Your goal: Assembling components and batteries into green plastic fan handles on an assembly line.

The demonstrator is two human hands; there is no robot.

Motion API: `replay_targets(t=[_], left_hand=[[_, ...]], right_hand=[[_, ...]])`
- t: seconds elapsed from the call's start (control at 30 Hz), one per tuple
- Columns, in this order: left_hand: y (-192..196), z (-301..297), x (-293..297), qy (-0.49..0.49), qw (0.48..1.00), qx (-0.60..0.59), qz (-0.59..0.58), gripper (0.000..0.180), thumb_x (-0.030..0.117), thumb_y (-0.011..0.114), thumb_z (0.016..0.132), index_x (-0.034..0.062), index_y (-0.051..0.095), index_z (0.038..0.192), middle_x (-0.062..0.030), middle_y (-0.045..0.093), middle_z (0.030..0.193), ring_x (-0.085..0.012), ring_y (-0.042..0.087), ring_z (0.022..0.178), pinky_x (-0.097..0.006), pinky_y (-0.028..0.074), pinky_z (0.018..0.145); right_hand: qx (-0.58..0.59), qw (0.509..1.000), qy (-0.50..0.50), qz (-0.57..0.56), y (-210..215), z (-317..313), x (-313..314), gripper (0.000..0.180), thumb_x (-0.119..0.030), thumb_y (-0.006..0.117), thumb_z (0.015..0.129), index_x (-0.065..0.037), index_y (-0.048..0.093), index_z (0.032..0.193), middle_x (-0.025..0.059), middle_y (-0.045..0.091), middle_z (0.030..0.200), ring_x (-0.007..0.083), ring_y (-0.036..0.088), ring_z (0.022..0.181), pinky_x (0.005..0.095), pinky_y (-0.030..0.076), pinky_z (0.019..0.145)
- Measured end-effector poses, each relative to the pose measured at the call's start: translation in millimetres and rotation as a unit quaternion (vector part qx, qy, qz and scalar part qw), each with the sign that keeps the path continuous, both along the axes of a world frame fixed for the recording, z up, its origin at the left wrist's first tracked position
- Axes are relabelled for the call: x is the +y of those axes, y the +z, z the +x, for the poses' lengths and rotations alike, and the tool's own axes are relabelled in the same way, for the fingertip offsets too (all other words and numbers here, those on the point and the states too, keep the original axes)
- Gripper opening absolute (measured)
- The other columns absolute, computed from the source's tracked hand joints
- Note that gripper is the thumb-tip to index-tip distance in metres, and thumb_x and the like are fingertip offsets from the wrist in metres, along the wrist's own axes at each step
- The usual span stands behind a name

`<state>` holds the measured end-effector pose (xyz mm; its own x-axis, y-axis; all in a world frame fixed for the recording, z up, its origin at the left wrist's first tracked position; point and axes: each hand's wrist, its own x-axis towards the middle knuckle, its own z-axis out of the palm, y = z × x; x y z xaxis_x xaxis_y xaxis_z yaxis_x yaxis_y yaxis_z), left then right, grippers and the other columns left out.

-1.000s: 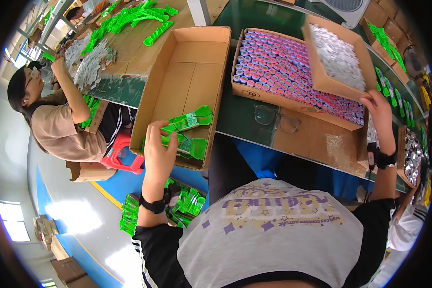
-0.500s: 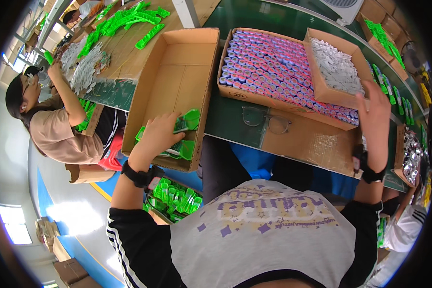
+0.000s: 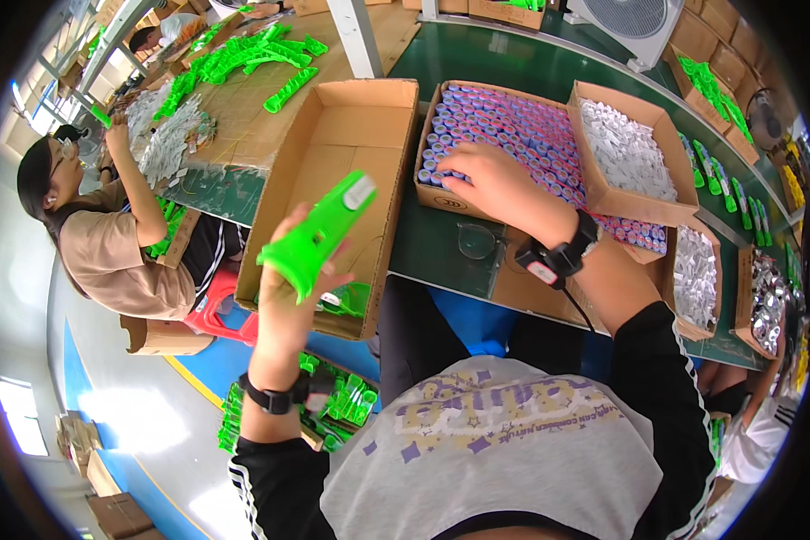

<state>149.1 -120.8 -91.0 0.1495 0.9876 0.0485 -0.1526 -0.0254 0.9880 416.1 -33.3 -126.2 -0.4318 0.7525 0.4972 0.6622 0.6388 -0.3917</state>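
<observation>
My left hand point(image 3: 283, 247) is raised over the near end of a long open carton point(image 3: 333, 153), closed around a bright green plastic shell point(image 3: 319, 236). The shell looks like a flashlight housing; one end is flared and a pale patch marks its narrow end. Below this hand, more green shells point(image 3: 355, 299) lie in the carton. My right hand point(image 3: 490, 175) reaches over the left side of a box packed with upright purple-and-pink batteries point(image 3: 513, 121). Its bent fingers press on the batteries at that edge, and the fingertips are partly hidden.
An open box of small white parts point(image 3: 625, 148) overlaps the battery box's right side; another point(image 3: 696, 279) stands nearer me. Eyeglasses point(image 3: 477, 241) lie on the green table. A bin of green shells point(image 3: 346, 396) is below the left edge. A co-worker point(image 3: 117, 243) sits at left.
My left hand has lifted a green shell out of the carton. My right hand has moved left from beside the white-parts box to the batteries.
</observation>
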Motion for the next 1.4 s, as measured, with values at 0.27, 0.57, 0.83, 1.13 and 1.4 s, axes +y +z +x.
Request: replay_targets(t=[0.27,0.57,0.83,1.13,1.4], left_hand=[[-23.6,4.5,-26.4,-0.134,0.953,-0.262,0.073,0.044,0.003,0.04,0.081,0.0015,0.034,0.125,-0.0106,0.029,0.133,-0.0272,0.03,0.122,-0.041,0.026,0.101],[-60.7,24.7,15.9,-0.002,0.902,-0.347,-0.258,0.057,0.019,0.049,0.086,-0.0073,0.017,0.126,-0.0178,0.033,0.127,-0.0272,0.034,0.116,-0.039,0.028,0.098],[-71.2,80.9,-44.4,-0.162,0.919,0.357,-0.029,0.035,0.025,0.064,0.075,-0.0036,0.048,0.087,-0.0174,0.052,0.085,-0.0288,0.054,0.073,-0.034,0.044,0.064],[-149.7,96.6,-25.2,0.166,0.978,0.124,0.025,0.023,0.02,0.044,0.088,-0.0027,0.049,0.089,-0.0078,0.045,0.081,-0.0154,0.041,0.069,-0.028,0.035,0.064],[-147.2,98.3,-38.1,0.211,0.968,0.127,-0.044,0.026,0.022,0.044,0.088,-0.003,0.049,0.094,-0.0091,0.048,0.087,-0.0183,0.045,0.079,-0.029,0.036,0.073]], right_hand=[[-0.116,0.988,0.023,-0.095,0.4,-26.7,32.9,0.02,-0.015,0.06,0.073,-0.001,0.062,0.088,0.0147,0.055,0.08,0.0307,0.053,0.077,0.0375,0.042,0.069],[-0.222,0.97,0.02,-0.097,0.3,-38.2,40.6,0.017,-0.016,0.061,0.07,-0.003,0.061,0.082,0.0139,0.054,0.079,0.0295,0.055,0.077,0.0367,0.043,0.067],[-0.087,0.992,-0.06,0.073,-36.3,-31.0,32.0,0.011,-0.016,0.062,0.069,-0.007,0.059,0.076,0.0079,0.054,0.074,0.0274,0.055,0.07,0.0387,0.044,0.062],[-0.077,0.989,-0.086,0.089,-37.6,-25.0,24.1,0.019,-0.018,0.063,0.07,-0.005,0.061,0.083,0.0094,0.055,0.076,0.0287,0.055,0.07,0.039,0.044,0.063],[0.484,0.872,0.068,-0.012,5.4,-11.3,-58.8,0.017,-0.007,0.051,0.081,-0.004,0.045,0.098,0.0084,0.054,0.084,0.0154,0.055,0.074,0.0257,0.044,0.068]])
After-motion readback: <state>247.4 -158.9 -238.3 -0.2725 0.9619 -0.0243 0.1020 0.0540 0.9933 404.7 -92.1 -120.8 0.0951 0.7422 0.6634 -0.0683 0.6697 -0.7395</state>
